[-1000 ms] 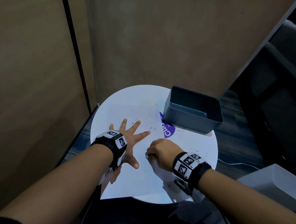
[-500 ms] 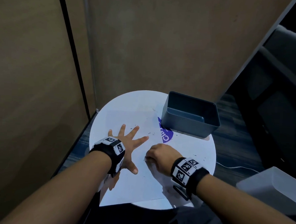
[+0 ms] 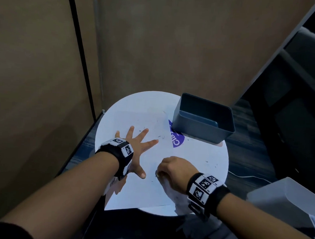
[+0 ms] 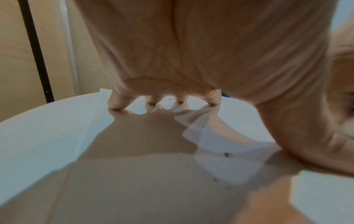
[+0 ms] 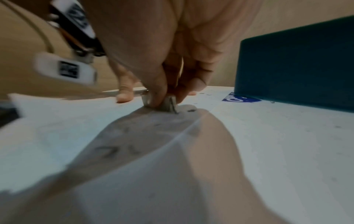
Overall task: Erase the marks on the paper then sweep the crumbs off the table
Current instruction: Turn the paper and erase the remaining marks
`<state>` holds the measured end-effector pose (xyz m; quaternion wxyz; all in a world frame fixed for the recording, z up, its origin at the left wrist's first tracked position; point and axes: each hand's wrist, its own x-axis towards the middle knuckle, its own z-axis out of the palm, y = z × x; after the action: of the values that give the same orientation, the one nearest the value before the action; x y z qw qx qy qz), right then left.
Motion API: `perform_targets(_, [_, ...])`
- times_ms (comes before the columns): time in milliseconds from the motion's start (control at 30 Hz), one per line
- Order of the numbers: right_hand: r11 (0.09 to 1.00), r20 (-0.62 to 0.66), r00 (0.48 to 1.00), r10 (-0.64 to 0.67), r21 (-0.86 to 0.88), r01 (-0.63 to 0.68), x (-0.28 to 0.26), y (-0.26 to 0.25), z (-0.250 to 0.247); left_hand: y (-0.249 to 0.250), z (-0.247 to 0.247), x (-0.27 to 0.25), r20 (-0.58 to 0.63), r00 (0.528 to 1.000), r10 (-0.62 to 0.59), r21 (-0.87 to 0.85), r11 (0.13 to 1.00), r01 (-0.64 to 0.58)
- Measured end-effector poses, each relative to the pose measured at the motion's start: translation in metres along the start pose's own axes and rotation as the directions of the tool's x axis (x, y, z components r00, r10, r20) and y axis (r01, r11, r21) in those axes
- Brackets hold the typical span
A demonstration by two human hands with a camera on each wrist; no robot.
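Pressing down on the paper (image 3: 140, 191) with the left hand (image 3: 135, 151), fingers straight and splayed. Pinching a small grey eraser (image 5: 168, 104) between thumb and fingertips of the right hand (image 3: 174, 170), rubbing its end against the sheet. Lying on the round white table (image 3: 211, 158), beside a dark bin (image 3: 204, 118); crumbs (image 3: 160, 137) scattering around.

The right hand (image 5: 162, 60) pinches a small grey eraser (image 5: 168, 103) between thumb and fingers, its lower edge pressed on the white paper (image 5: 57, 128). Dark crumbs (image 5: 190, 110) lie just beside it. A dark teal bin (image 5: 296, 63) stands to the right, a blue label (image 5: 241, 99) at its base.
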<state>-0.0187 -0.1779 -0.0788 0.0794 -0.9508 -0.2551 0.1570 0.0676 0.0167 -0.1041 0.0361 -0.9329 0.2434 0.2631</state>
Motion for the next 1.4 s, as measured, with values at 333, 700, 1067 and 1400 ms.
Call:
perform_targets(333, [0.987,-0.119,0.98,0.161,-0.007,-0.163,0.026,0.015,-0.01,0.006,-0.001,-0.002,-0.017,1.0,0.01,0.013,1.0,-0.01])
perform_targets(700, [0.993,-0.123,0.986,0.116,0.024,-0.114,0.007,0.003,-0.015,0.003,-0.003,0.001,-0.008,1.0,0.007,0.024,1.0,-0.007])
perform_targets(1067, [0.994,-0.069,0.997,0.019,0.108,-0.011,-0.032,-0.011,0.027,0.002,0.0,-0.002,0.013,1.0,0.014,0.016,1.0,-0.014])
perform_targets(1400, [0.984,-0.13,0.978,0.161,0.094,-0.15,0.035,0.003,-0.005,0.005,0.002,-0.001,-0.01,1.0,0.017,0.022,1.0,-0.016])
